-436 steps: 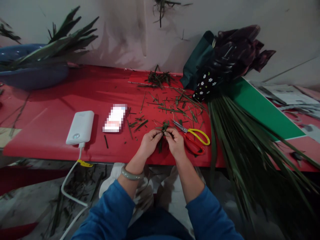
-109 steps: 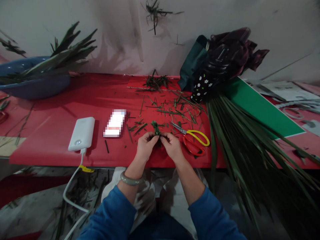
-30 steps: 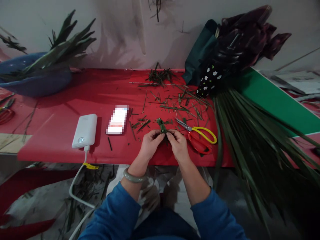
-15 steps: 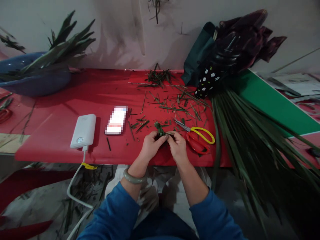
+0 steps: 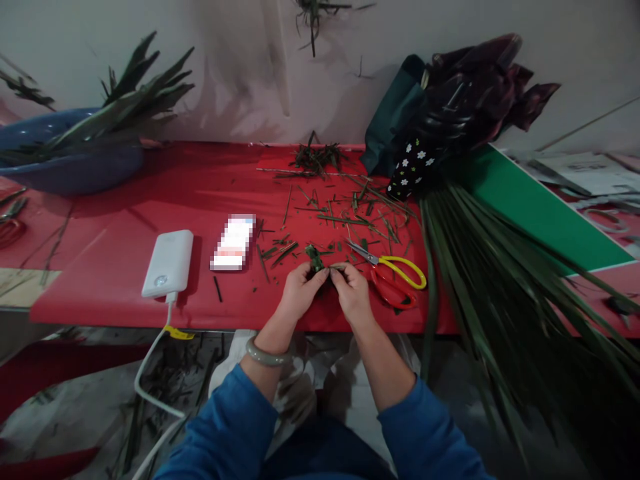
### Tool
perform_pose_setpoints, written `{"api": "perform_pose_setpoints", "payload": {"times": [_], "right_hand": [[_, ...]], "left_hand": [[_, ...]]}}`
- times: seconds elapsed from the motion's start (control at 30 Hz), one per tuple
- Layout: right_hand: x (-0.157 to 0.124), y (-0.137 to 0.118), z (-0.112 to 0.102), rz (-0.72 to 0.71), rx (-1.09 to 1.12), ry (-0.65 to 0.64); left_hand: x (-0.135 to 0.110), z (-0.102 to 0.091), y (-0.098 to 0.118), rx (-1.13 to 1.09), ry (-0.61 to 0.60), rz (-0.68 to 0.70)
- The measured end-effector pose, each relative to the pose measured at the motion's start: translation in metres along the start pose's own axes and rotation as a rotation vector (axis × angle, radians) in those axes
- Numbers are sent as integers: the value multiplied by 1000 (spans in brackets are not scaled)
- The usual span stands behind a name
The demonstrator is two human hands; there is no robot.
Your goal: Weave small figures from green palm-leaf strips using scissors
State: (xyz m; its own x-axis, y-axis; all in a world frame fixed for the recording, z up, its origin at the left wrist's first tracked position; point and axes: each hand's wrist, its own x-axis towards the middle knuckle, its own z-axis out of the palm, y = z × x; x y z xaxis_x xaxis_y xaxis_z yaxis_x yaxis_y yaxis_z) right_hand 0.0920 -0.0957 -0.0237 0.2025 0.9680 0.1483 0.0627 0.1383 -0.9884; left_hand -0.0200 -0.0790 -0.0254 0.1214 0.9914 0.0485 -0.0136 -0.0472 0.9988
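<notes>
A small piece woven from green leaf strips [image 5: 314,257] stands up between my hands above the red table. My left hand [image 5: 301,288] is closed on it, thumb and fingers pinched at its lower end. My right hand [image 5: 351,291] pinches a thin leaf strip at the piece's right side, its fingertips almost meeting the left thumb. The fingers hide much of the piece. Just right of my right hand lie scissors [image 5: 387,263] with one yellow and one red handle, blades pointing to the far left.
Leaf scraps [image 5: 350,207] litter the red table [image 5: 125,267]. To the left are a phone [image 5: 233,243] and a white power bank [image 5: 168,263] with a cable. A blue basin [image 5: 75,167] holds leaves. Long green leaves [image 5: 480,267] hang over the right edge, beside a dark plastic bag [image 5: 475,93].
My hands have parted very slightly at the fingertips, and the woven piece leans a little further left. The whole view has shifted a little; the scissors lie where they were.
</notes>
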Motion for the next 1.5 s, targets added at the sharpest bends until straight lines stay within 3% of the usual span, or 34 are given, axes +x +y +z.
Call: {"api": "perform_pose_setpoints", "payload": {"times": [0.17,0.47,0.73,0.9,1.3,1.5], "right_hand": [[0,0,0,37,53,-11],[1,2,-1,48,132,120],[0,-1,0,75,125,29],[-1,1,2,29,-42,-48],[-2,-3,0,9,-101,-96],[0,-4,-1,51,36,-32]], "left_hand": [[-1,1,5,-66,25,-15],[-2,0,7,-45,9,-12],[0,-2,0,-10,38,-8],[0,-1,4,-108,108,-25],[-1,-1,5,-125,110,-47],[-1,-2,4,-67,80,-37]]}}
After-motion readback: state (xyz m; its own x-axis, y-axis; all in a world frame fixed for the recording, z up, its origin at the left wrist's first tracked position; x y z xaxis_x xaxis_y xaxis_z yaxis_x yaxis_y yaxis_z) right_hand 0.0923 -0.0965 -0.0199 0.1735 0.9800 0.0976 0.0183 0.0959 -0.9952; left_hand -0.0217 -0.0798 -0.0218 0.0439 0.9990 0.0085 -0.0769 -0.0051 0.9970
